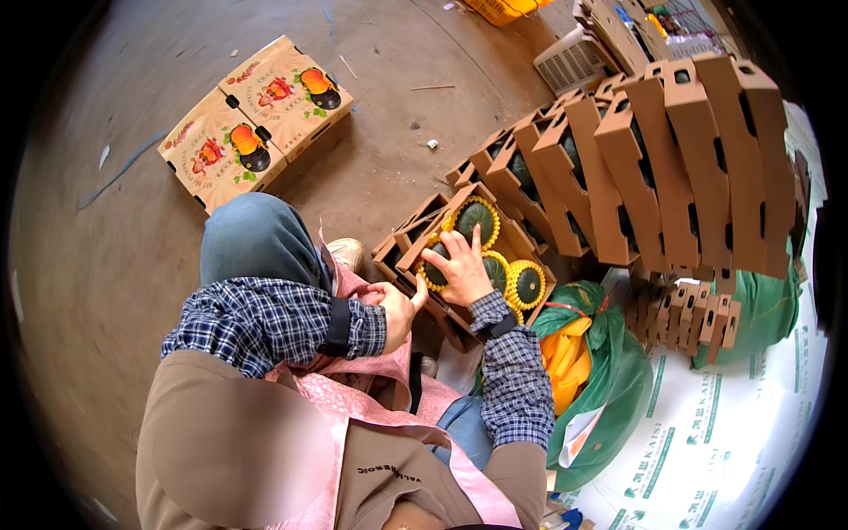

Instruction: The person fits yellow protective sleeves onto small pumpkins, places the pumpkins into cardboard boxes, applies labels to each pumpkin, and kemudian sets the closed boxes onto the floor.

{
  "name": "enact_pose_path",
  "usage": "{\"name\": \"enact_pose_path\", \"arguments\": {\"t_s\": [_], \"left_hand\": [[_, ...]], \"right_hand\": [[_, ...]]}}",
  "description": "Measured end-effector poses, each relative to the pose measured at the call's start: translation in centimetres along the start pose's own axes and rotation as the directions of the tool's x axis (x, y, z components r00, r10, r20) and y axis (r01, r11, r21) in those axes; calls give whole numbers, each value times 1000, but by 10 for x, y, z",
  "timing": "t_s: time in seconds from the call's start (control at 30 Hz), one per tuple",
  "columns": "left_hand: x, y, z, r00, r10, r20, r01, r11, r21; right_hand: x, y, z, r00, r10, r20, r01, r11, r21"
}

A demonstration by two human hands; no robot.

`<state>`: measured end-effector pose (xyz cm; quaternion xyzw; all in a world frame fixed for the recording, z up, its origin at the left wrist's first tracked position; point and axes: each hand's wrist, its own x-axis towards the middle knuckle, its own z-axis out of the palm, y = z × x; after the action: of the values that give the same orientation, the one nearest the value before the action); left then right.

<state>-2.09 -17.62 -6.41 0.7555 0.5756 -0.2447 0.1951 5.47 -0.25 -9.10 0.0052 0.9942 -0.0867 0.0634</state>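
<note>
An open cardboard box [523,246] in front of me holds several dark green pumpkins, such as the one at its far end [476,222], each in a yellow foam net [544,283]. My right hand [466,268] lies with spread fingers over the pumpkins on the near left side, its fingertips touching one of them [436,260]. Just left of the box, my left hand [396,311] is partly curled, with its index finger extended towards the box's near edge. Whether anything is between its other fingers, I cannot tell.
Stacked open cardboard boxes [619,172] with green pumpkins curve along the right. A green mesh sack [616,377] with yellow foam nets [566,364] stands near my right arm. Two closed printed cartons [265,112] lie on the floor at the upper left. White printed wrapping [695,430] fills the lower right.
</note>
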Motion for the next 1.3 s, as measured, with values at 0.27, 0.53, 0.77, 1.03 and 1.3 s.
{"name": "enact_pose_path", "arguments": {"t_s": [0.27,0.53,0.77,1.03,1.3], "left_hand": [[5,-24,-25,973,146,-180,-171,976,-137],[19,-7,-81,701,371,-609,-574,800,-173],[61,22,-98,576,616,-538,-818,419,-395],[59,59,-115,876,392,-282,-257,-116,-960],[64,15,-140,736,63,-674,-617,-345,-707]], "right_hand": [[-29,-21,-7,990,138,-16,-138,966,-219],[-184,-60,-58,140,874,-465,-981,59,-184],[-256,-52,-51,84,986,145,-995,92,-46],[-220,-104,-109,560,767,-312,-783,613,101],[-161,-47,-85,317,889,-331,37,337,941]]}}
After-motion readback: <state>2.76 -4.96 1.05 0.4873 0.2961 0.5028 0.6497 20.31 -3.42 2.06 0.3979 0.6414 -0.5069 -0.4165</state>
